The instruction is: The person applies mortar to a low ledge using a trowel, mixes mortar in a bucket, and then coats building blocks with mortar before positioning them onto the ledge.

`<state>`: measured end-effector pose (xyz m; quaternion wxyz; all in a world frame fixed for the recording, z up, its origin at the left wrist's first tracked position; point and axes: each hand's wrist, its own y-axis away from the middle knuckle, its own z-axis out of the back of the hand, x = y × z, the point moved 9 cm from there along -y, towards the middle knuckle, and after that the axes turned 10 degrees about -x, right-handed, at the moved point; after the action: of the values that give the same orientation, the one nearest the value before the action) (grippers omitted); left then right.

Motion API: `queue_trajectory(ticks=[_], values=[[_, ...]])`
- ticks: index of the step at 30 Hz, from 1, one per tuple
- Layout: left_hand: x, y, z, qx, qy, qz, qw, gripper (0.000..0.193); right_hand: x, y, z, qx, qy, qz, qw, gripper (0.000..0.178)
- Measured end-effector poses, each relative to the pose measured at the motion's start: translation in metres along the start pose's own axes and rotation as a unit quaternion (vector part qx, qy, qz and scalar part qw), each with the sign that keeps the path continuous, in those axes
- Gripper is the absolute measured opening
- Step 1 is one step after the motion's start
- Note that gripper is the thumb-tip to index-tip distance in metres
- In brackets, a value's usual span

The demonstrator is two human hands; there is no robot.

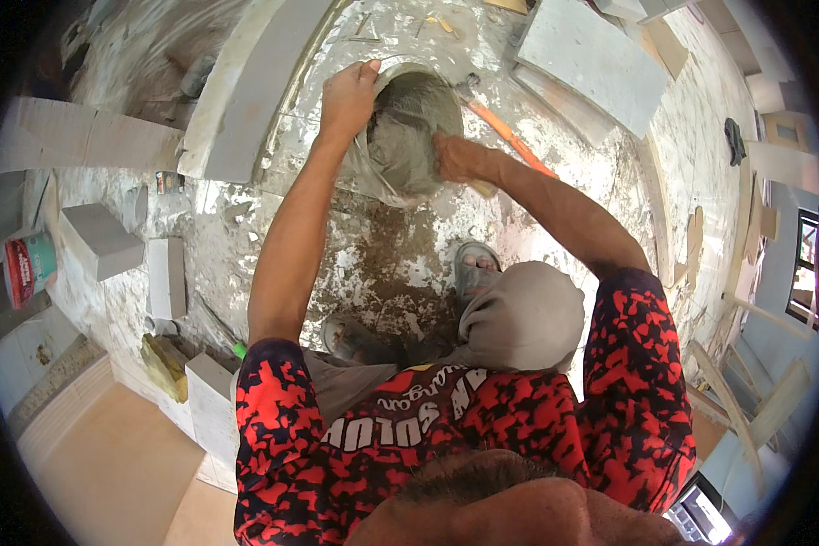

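A round bucket (409, 136) with grey wet mortar (419, 114) inside stands on the floor (373, 246), in front of the person's feet. The bucket wall is smeared with the same grey paste, and the mortar looks thick and uneven, heaped toward the middle.

The left hand (348, 96) grasps the bucket at its left rim, the fingers (369, 67) curled over the edge. The right hand (457, 156) is at the right side of the bucket, low by its rim, with the fingers clenched; it seems to hold something, but what it grips I cannot tell, because the hand covers it.

Just behind the right hand, an orange handled tool (510, 136) lies on the floor and points away to the right. The floor is rough and covered with white and grey splashes. Two sandals (475, 266) of the person are close under the bucket. Grey light blocks (100, 238) lie at the left, well apart from the bucket, and a second one (166, 278) stands beside. A red and white can (29, 266) is further left. A large flat slab (596, 59) lies beyond the bucket at the right, and a long curved white piece (237, 82) runs at the left of the bucket, near the left forearm. Nothing lies between the hands and the bucket.
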<state>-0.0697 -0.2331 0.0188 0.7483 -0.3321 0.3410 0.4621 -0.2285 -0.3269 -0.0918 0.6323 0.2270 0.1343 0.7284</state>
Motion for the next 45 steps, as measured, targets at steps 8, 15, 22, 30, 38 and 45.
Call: queue_trajectory(ticks=[8, 15, 22, 30, 38, 45], values=[[0.003, 0.005, 0.011, 0.013, -0.002, 0.000, 1.000, 0.046, 0.058, 0.024, 0.035, 0.021, -0.146, 0.069, 0.987, 0.044], [0.012, -0.001, 0.010, 0.005, 0.010, -0.007, 1.000, 0.045, 0.008, -0.001, 0.050, -0.082, -0.057, 0.000, 0.995, 0.036], [0.012, 0.004, 0.018, 0.008, 0.020, 0.012, 1.000, 0.047, 0.045, 0.028, 0.037, 0.069, -0.071, -0.020, 0.995, 0.037], [0.017, -0.001, 0.014, 0.013, -0.005, 0.002, 1.000, 0.048, 0.062, 0.015, 0.027, -0.042, -0.044, 0.030, 0.998, 0.033], [0.013, -0.002, 0.014, 0.008, 0.019, 0.010, 1.000, 0.044, 0.013, 0.004, 0.040, -0.066, -0.042, -0.068, 0.995, 0.038], [0.011, 0.001, 0.014, 0.003, 0.032, 0.006, 0.999, 0.045, 0.024, 0.014, 0.059, -0.066, -0.031, -0.047, 0.996, 0.030]])
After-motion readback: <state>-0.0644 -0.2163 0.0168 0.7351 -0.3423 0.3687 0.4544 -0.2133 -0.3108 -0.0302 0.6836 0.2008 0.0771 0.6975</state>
